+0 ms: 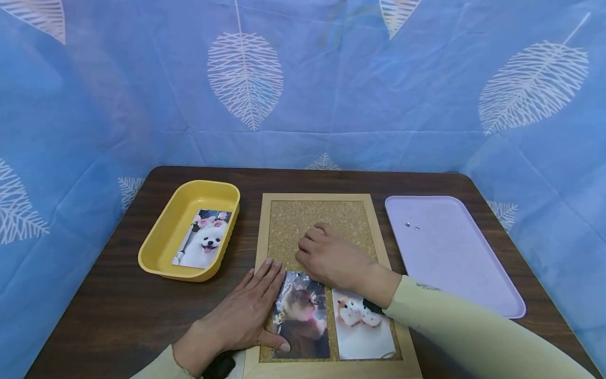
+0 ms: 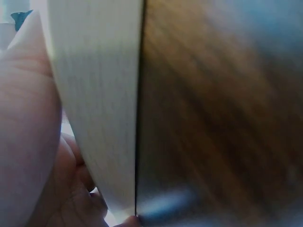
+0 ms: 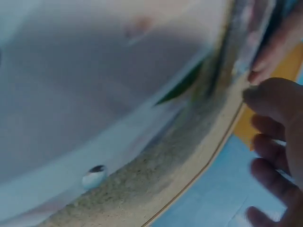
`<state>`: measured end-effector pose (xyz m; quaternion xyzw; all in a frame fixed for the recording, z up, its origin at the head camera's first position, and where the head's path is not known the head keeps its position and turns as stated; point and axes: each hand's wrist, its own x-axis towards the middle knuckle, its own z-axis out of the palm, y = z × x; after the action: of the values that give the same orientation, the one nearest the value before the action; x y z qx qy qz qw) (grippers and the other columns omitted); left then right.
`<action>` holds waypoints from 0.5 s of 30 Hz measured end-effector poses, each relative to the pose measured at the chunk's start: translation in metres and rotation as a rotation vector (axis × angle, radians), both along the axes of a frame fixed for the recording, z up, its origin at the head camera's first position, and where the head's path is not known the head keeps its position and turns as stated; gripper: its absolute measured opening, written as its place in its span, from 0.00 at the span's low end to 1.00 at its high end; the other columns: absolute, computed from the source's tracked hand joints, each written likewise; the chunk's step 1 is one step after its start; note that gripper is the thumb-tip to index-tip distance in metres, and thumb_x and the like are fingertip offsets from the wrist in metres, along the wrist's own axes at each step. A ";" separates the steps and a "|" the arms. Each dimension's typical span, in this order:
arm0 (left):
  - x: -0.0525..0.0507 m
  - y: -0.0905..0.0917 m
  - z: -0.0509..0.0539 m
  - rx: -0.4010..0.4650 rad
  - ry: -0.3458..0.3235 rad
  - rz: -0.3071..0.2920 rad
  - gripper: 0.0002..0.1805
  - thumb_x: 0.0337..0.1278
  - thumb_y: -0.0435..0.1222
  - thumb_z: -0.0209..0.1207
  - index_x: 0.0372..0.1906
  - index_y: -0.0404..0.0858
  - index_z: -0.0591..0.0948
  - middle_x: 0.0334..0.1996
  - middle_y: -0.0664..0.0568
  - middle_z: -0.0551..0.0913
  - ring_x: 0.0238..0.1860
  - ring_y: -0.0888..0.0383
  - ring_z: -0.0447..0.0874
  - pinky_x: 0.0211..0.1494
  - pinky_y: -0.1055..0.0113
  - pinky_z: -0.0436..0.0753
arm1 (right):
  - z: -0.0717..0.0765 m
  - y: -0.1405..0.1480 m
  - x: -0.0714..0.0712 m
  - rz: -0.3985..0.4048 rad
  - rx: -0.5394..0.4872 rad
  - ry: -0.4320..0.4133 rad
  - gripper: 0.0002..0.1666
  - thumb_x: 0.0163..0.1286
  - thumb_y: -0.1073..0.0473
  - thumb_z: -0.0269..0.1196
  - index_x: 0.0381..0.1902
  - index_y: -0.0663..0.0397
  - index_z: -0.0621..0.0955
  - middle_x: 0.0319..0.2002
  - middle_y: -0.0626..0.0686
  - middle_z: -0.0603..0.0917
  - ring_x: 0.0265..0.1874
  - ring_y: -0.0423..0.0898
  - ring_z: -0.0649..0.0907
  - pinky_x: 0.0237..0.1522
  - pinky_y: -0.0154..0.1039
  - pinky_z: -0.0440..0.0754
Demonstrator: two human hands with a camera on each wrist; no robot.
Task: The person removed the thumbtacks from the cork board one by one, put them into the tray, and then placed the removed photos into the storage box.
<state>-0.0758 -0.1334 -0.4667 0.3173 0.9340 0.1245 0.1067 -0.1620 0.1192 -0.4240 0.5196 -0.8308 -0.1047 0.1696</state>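
Observation:
A wood-framed corkboard (image 1: pixel 319 223) lies on the table, bearing two photos side by side. My left hand (image 1: pixel 241 308) rests flat over its left edge, fingertips and thumb touching the left photo (image 1: pixel 303 321), an animal picture with glare across it. My right hand (image 1: pixel 336 258) is over that photo's upper edge, fingers bent. The right wrist view shows the thumb (image 3: pixel 272 97) pressing down there, the other fingers loose and apart from it. Whether a tack lies under the thumb is hidden. On the right photo (image 1: pixel 362 337), partly behind my right wrist, a round silver spot like a thumbtack (image 3: pixel 94 177) shows at the edge.
To the left stands a yellow tray (image 1: pixel 158 247) with a white dog photo (image 1: pixel 203 242) in it. A lilac tray (image 1: pixel 459 263) on the right holds two small silver pieces (image 1: pixel 412 226). Brown tabletop (image 1: pixel 118 310) surrounds the board; a blue leaf-patterned cloth (image 1: pixel 331 84) hangs behind.

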 end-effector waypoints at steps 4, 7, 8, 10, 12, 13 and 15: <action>0.001 0.002 0.001 -0.007 -0.020 0.003 0.74 0.45 0.84 0.52 0.86 0.37 0.49 0.87 0.43 0.44 0.87 0.45 0.35 0.84 0.39 0.54 | -0.003 -0.005 0.002 0.100 0.087 0.126 0.11 0.83 0.51 0.56 0.46 0.42 0.85 0.49 0.44 0.85 0.54 0.47 0.80 0.70 0.53 0.74; 0.001 0.002 0.001 -0.013 -0.033 0.002 0.74 0.46 0.84 0.52 0.87 0.38 0.48 0.87 0.44 0.43 0.87 0.46 0.34 0.84 0.39 0.53 | -0.003 -0.008 0.003 0.168 0.162 0.177 0.12 0.84 0.49 0.54 0.50 0.41 0.84 0.52 0.43 0.85 0.57 0.46 0.80 0.73 0.53 0.72; 0.001 0.002 0.001 -0.016 -0.034 0.002 0.74 0.46 0.84 0.52 0.87 0.38 0.48 0.87 0.44 0.43 0.87 0.46 0.34 0.84 0.39 0.53 | -0.002 -0.010 0.004 0.190 0.186 0.189 0.12 0.84 0.48 0.54 0.51 0.40 0.84 0.52 0.42 0.85 0.57 0.46 0.80 0.73 0.53 0.71; 0.000 0.002 0.001 -0.025 -0.033 0.001 0.74 0.46 0.84 0.52 0.87 0.38 0.47 0.87 0.44 0.42 0.87 0.46 0.34 0.84 0.39 0.53 | -0.002 -0.013 0.004 0.230 0.233 0.211 0.14 0.84 0.47 0.53 0.52 0.40 0.84 0.53 0.41 0.85 0.58 0.45 0.79 0.75 0.53 0.70; -0.001 0.001 0.001 -0.033 -0.032 0.003 0.75 0.45 0.84 0.53 0.87 0.38 0.47 0.87 0.45 0.41 0.87 0.46 0.34 0.85 0.39 0.53 | -0.001 -0.017 0.003 0.266 0.271 0.225 0.15 0.84 0.47 0.52 0.53 0.39 0.84 0.53 0.40 0.84 0.58 0.44 0.78 0.76 0.53 0.69; -0.001 0.001 0.001 -0.037 -0.035 0.005 0.75 0.45 0.84 0.53 0.87 0.38 0.47 0.87 0.45 0.41 0.87 0.46 0.34 0.85 0.40 0.52 | -0.001 -0.019 0.003 0.280 0.287 0.231 0.15 0.85 0.47 0.51 0.53 0.39 0.84 0.53 0.40 0.84 0.58 0.44 0.78 0.76 0.53 0.69; -0.001 0.001 0.001 -0.041 -0.038 0.006 0.75 0.45 0.84 0.53 0.87 0.38 0.47 0.87 0.45 0.41 0.87 0.46 0.33 0.85 0.40 0.51 | 0.000 -0.021 0.002 0.300 0.316 0.244 0.16 0.85 0.48 0.50 0.53 0.39 0.85 0.53 0.40 0.83 0.58 0.44 0.78 0.76 0.53 0.68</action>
<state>-0.0769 -0.1320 -0.4655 0.3097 0.9352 0.1117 0.1304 -0.1602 0.0978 -0.4240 0.6408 -0.6909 -0.2690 0.1989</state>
